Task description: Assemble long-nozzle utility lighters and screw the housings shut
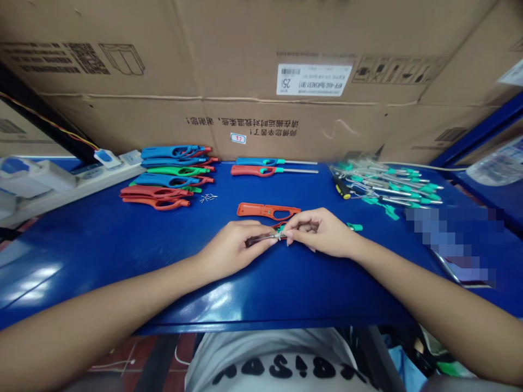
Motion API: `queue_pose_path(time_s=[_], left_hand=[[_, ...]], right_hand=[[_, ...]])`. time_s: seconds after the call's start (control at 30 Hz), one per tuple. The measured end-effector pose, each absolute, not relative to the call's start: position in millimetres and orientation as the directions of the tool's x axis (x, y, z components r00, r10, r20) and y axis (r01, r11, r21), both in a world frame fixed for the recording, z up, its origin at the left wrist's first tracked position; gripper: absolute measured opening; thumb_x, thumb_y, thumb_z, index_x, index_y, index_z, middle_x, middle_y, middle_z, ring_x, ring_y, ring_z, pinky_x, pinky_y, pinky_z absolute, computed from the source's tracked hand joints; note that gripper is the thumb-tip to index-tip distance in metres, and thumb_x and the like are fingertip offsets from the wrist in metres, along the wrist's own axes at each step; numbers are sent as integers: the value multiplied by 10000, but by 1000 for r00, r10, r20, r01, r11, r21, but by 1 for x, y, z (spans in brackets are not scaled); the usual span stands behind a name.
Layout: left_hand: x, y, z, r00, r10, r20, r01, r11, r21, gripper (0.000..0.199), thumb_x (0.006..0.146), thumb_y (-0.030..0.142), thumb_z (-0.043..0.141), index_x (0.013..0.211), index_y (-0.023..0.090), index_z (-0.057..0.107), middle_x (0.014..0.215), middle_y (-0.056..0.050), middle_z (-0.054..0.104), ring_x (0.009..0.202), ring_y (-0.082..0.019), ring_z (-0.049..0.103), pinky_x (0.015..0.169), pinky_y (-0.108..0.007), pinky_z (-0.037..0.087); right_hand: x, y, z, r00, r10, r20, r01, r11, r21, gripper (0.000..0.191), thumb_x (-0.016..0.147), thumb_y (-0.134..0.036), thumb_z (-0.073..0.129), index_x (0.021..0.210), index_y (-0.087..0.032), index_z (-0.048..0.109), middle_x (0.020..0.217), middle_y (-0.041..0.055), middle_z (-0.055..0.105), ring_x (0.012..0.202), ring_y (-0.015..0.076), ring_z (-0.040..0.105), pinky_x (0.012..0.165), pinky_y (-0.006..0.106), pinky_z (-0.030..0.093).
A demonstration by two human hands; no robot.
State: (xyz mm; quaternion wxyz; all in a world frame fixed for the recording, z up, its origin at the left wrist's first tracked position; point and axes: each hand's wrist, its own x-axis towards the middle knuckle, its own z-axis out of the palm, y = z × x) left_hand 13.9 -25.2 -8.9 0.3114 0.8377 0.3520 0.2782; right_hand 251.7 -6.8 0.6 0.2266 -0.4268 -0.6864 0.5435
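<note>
My left hand (229, 247) is closed around a slim dark brown piece with a metal end (261, 238), perhaps a lighter's inner part. At its tip, the fingers of my right hand (322, 233) pinch together, and what they grip is too small to make out. Just behind both hands lies an orange lighter shell half (251, 209), its hollow side facing up. Another orange part with a bit of teal is partly hidden under my fingers. Beside my right wrist a teal plastic piece (355, 227) rests on the blue table (229, 294).
Blue, green and red lighter handles (171, 174) are stacked at the left, near small loose screws (209, 198). Two assembled lighters (273, 170) lie at the back. Metal tubes with teal ends (392, 182) and a yellow-black screwdriver (342, 188) are at the right. A power strip (98, 177) runs along the left.
</note>
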Motion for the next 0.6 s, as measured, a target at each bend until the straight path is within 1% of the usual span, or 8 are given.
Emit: queue_pose_path(time_s=[0.1, 0.33, 0.6], left_hand=[[13, -25, -9, 599, 762, 246, 410, -556, 723, 223, 975, 264, 604, 1134, 201, 747, 974, -40, 754, 774, -131, 659, 667, -217, 476], [15, -24, -9, 589, 770, 245, 414, -548, 727, 214, 971, 268, 603, 1105, 197, 753, 937, -36, 749, 727, -125, 638, 641, -218, 462], [16, -25, -11, 575, 780, 245, 393, -526, 754, 222, 976, 286, 596, 1088, 191, 762, 907, -40, 742, 722, -131, 627, 646, -224, 460]], right_hand=[[252, -7, 1, -533, 832, -156, 335, 38, -941, 308, 840, -450, 705, 897, -148, 725, 777, 52, 749, 448, 59, 507, 419, 190, 419], [250, -9, 1, -528, 834, -161, 320, 19, -947, 276, 830, -426, 712, 875, -153, 715, 773, 50, 753, 437, 56, 499, 403, 187, 418], [248, -10, 1, -495, 852, -172, 327, -1, -945, 310, 810, -462, 734, 861, -158, 709, 765, 46, 754, 415, 55, 489, 394, 198, 399]])
